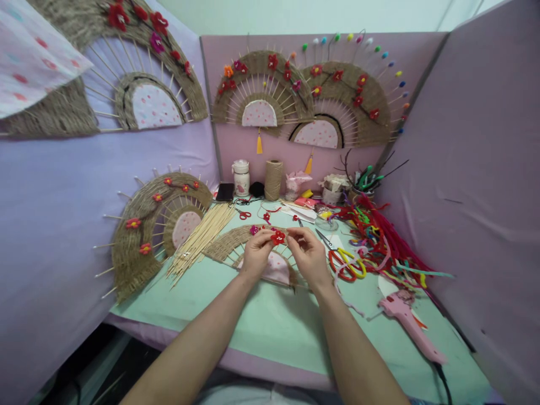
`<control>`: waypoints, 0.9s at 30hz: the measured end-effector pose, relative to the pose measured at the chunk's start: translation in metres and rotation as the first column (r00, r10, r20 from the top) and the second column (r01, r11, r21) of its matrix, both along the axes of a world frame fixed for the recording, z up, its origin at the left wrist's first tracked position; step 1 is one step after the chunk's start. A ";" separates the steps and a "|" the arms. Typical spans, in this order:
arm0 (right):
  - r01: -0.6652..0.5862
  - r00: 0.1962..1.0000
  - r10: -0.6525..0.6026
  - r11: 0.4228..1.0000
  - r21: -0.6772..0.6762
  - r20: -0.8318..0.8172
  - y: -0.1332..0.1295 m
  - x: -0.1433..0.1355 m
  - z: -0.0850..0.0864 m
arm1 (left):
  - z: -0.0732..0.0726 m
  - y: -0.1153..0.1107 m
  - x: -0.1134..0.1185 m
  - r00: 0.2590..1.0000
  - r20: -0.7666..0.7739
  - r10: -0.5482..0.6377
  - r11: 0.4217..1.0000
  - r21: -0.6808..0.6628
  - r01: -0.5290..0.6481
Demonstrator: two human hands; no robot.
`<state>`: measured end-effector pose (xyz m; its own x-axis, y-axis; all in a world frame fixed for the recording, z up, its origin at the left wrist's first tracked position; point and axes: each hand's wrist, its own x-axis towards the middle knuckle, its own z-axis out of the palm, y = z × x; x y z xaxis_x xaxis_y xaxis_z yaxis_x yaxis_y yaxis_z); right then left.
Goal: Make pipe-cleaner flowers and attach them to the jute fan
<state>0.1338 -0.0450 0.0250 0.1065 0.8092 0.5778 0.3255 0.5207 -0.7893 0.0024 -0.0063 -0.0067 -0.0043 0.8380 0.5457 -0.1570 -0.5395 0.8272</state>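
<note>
Between my two hands, over the middle of the table, is a small red flower [278, 237] of fuzzy pipe cleaner with a pale centre. My left hand [256, 254] pinches its left edge between thumb and fingers. At its right edge the fingertips of my right hand [311, 257] are pinched together, seemingly on a petal. Beneath both hands lies a twine-wrapped fan [230, 242] with thin sticks and a spotted white half-round centre, partly hidden by them. Magenta and red flowers show along its top, just behind the held flower.
Right of my hands lie scissors [346, 263] with red and yellow handles, a pink glue gun [411, 326] and a heap of pipe cleaners [388, 236]. Thin sticks [202, 239] lie left, beside another fan [139, 236]. A twine spool [274, 180] and white bottle [241, 179] stand behind.
</note>
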 end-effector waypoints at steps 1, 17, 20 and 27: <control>-0.034 0.999 0.034 0.999 -0.028 -0.012 0.001 0.001 0.000 | -0.001 0.000 0.000 1.000 0.005 -0.007 1.000 -0.009 0.007; -0.105 0.980 0.108 0.994 -0.026 0.170 0.001 0.007 0.002 | -0.004 0.000 -0.001 0.987 0.025 -0.157 0.979 -0.131 0.159; -0.098 0.981 0.099 0.995 -0.015 0.168 0.002 0.007 0.002 | -0.005 0.000 -0.001 0.989 0.019 -0.149 0.980 -0.132 0.150; -0.086 0.982 0.087 0.996 -0.017 0.167 0.003 0.005 0.002 | -0.006 0.002 0.001 0.981 0.069 -0.179 0.973 -0.136 0.187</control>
